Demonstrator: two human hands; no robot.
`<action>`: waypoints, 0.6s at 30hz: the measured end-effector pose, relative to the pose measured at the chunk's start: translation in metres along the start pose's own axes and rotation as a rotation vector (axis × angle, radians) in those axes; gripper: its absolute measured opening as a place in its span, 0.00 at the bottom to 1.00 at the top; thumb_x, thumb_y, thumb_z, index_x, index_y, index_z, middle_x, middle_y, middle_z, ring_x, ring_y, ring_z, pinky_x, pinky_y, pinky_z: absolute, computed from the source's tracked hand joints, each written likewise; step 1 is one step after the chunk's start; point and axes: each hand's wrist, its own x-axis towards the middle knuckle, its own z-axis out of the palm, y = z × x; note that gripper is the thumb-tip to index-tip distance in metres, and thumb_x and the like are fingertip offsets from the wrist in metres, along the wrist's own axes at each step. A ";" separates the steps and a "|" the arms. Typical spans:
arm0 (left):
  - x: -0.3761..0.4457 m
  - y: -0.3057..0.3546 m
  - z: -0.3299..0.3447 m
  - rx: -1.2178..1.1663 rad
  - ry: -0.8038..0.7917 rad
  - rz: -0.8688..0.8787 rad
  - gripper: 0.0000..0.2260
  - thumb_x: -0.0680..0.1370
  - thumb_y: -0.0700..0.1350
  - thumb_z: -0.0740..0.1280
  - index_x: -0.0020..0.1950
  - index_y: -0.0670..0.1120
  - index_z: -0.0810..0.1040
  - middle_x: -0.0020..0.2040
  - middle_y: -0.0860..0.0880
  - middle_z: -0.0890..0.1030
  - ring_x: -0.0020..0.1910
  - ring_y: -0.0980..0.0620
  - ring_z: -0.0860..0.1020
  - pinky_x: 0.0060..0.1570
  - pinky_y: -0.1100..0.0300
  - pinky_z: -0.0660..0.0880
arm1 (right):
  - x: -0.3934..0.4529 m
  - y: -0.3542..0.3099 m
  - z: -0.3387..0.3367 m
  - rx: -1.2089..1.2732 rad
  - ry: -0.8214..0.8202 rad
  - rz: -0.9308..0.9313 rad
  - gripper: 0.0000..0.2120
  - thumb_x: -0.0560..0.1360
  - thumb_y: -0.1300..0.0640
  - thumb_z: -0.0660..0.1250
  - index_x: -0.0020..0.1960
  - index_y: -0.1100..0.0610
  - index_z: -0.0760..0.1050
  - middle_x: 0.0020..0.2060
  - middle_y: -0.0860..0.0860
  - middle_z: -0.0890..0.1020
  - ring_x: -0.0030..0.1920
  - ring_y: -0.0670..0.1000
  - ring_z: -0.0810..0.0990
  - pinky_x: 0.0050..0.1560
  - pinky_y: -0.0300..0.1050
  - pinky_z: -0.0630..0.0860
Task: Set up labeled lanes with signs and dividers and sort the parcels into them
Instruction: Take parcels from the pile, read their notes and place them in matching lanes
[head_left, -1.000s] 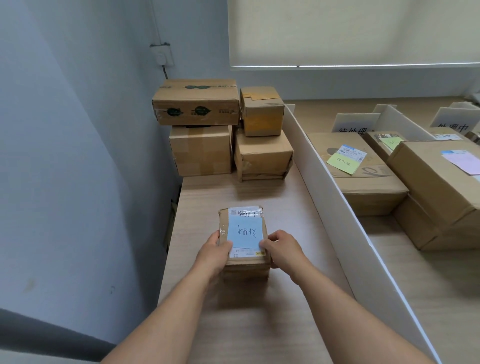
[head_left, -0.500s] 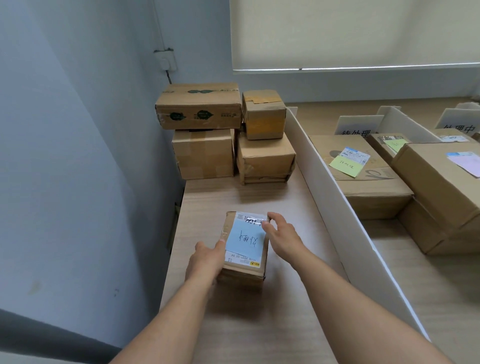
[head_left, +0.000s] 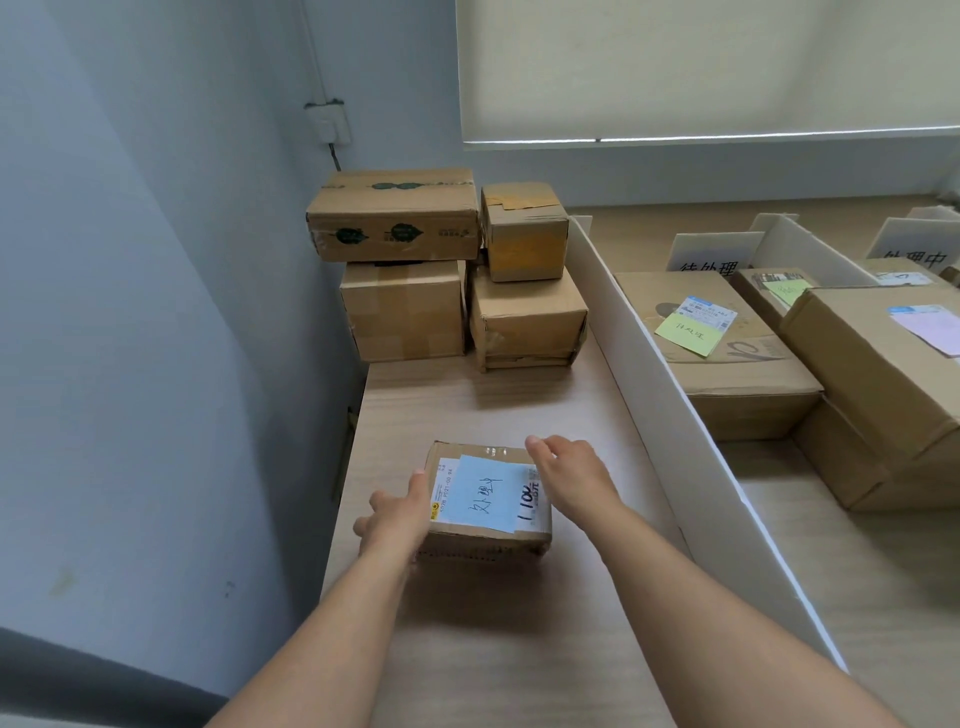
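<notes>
A small cardboard parcel (head_left: 485, 501) with a blue handwritten note on top lies on the wooden table (head_left: 467, 649), in the lane left of a long white divider (head_left: 649, 374). My left hand (head_left: 395, 517) grips its left side, thumb on the top edge. My right hand (head_left: 571, 478) holds its right far corner, fingers reaching over the back edge. Beyond the divider stand two white signs (head_left: 711, 254) (head_left: 914, 244), each at the head of a lane. A parcel with a green note (head_left: 727, 374) lies in the first lane and a big parcel with a pink note (head_left: 883, 374) in the one after it.
Four plain cardboard boxes (head_left: 395, 218) are stacked two high at the far end of the left lane against the blue wall (head_left: 156, 364). A second white divider (head_left: 810, 249) runs between the two signs. A wall socket (head_left: 327, 122) sits above the stack.
The small parcel has been turned about a quarter turn on the table, so the note's writing now runs sideways. My right hand moved to its far right corner, my left along its left side.
</notes>
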 end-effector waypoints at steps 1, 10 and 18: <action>0.002 -0.001 0.001 -0.069 -0.014 0.018 0.33 0.76 0.63 0.56 0.75 0.46 0.55 0.68 0.41 0.64 0.55 0.40 0.75 0.54 0.47 0.77 | 0.000 0.000 -0.001 -0.041 0.016 0.013 0.24 0.78 0.40 0.51 0.56 0.56 0.76 0.54 0.56 0.77 0.54 0.57 0.74 0.51 0.50 0.72; -0.021 0.005 -0.002 -0.123 -0.145 0.078 0.18 0.80 0.55 0.55 0.58 0.42 0.72 0.48 0.43 0.75 0.46 0.46 0.75 0.45 0.53 0.75 | -0.013 0.002 -0.011 -0.158 -0.015 0.116 0.25 0.77 0.38 0.50 0.49 0.58 0.75 0.41 0.52 0.76 0.43 0.55 0.75 0.41 0.45 0.69; -0.038 -0.010 0.016 -0.166 -0.328 0.169 0.11 0.81 0.48 0.56 0.55 0.46 0.76 0.49 0.45 0.83 0.40 0.50 0.80 0.38 0.59 0.75 | -0.047 0.004 -0.005 0.010 -0.251 0.182 0.17 0.77 0.47 0.56 0.48 0.61 0.73 0.39 0.56 0.79 0.33 0.56 0.78 0.35 0.45 0.76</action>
